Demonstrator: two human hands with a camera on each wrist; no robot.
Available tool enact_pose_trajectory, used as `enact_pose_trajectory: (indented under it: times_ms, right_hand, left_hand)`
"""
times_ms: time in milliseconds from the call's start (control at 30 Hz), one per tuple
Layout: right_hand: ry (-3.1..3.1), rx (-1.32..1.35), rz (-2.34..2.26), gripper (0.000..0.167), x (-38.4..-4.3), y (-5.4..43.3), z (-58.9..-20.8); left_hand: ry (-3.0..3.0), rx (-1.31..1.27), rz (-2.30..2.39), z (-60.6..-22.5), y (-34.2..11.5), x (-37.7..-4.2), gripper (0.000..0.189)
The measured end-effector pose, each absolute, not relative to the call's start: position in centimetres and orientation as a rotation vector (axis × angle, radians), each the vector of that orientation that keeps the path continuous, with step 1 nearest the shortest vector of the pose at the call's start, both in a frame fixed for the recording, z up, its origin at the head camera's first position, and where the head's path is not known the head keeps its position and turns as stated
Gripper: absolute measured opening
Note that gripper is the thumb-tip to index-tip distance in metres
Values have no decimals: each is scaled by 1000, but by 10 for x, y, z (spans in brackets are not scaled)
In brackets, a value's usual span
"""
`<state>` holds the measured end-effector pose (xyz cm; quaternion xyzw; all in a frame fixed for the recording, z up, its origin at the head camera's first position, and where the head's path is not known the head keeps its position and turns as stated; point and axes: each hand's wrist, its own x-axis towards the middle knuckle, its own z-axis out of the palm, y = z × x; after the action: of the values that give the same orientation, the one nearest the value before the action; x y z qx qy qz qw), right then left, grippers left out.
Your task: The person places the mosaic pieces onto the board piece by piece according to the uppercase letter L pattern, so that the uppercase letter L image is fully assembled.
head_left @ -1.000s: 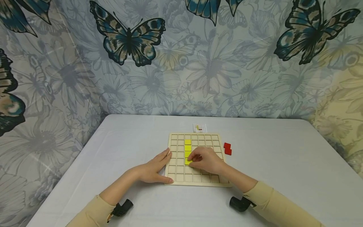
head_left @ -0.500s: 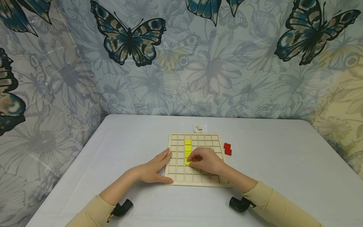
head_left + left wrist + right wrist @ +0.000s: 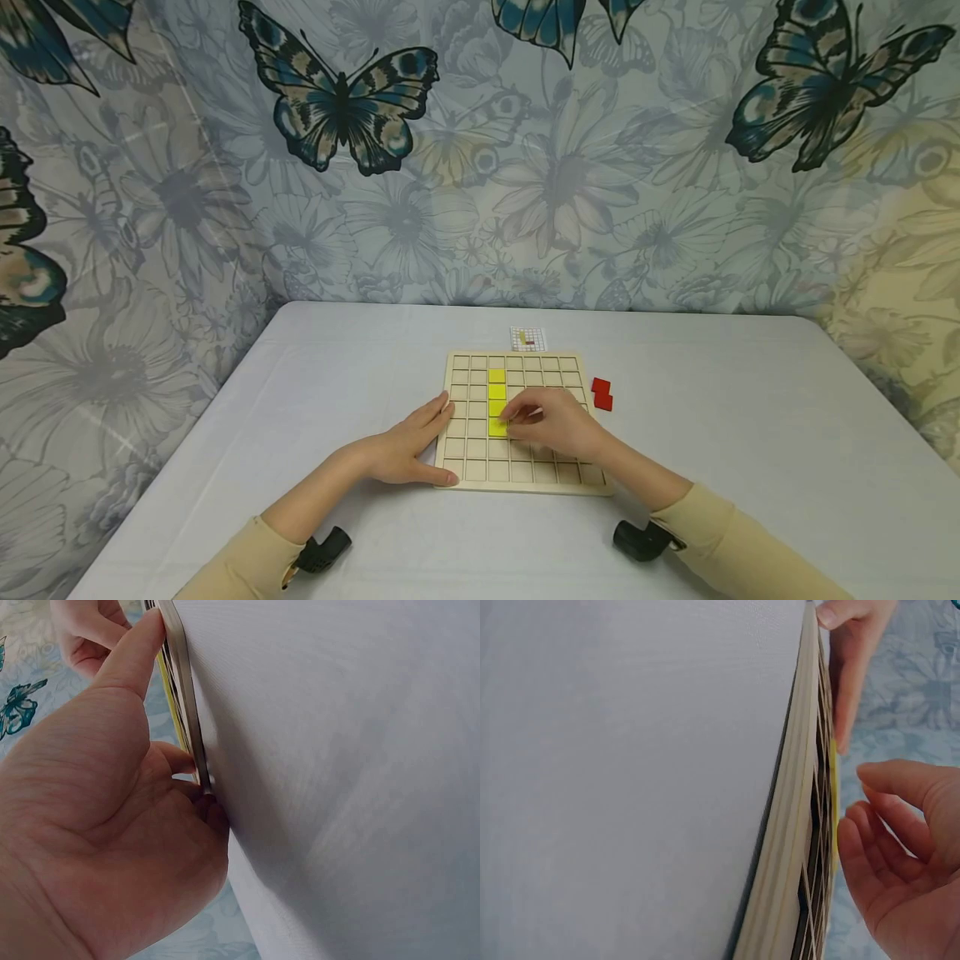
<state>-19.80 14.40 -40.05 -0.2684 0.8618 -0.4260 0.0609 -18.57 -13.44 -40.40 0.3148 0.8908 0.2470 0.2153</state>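
Observation:
A wooden grid board (image 3: 476, 472) lies on the white table, with several yellow square tiles (image 3: 497, 390) in one column of its cells. My left hand (image 3: 408, 450) rests along the board's left side, fingers straight, thumb at the near left corner. In the left wrist view its fingertips touch the board's edge (image 3: 191, 712). Over the board, my right hand (image 3: 555, 423) is just right of the lowest yellow tile. The right wrist view shows its fingers loosely bent, with a gap between thumb (image 3: 900, 778) and fingers and nothing held. Its palm hides several cells.
Two red tiles (image 3: 602, 393) lie on the table (image 3: 720, 400) by the board's right edge, touching or overlapping each other. Behind the board is a small printed grid card (image 3: 528, 338). A patterned butterfly cloth (image 3: 555, 183) hangs behind the table.
The right hand has shifted slightly right, off the lowest yellow tile, which now shows more fully. The left hand and the board have stayed put.

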Motion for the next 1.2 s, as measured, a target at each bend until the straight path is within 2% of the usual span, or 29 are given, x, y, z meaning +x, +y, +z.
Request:
enact_pose_trajectory:
  times_ms: [600,1200]
  right_hand:
    - [2643,-461,-1330,13,-195,180,-394]
    - [2718,-294,-1330,21,-189,230,-391]
  left_hand:
    - [2472,877,679,-405,-134,-187,105]
    - [2460,888,697,-404,-133,-186,104]
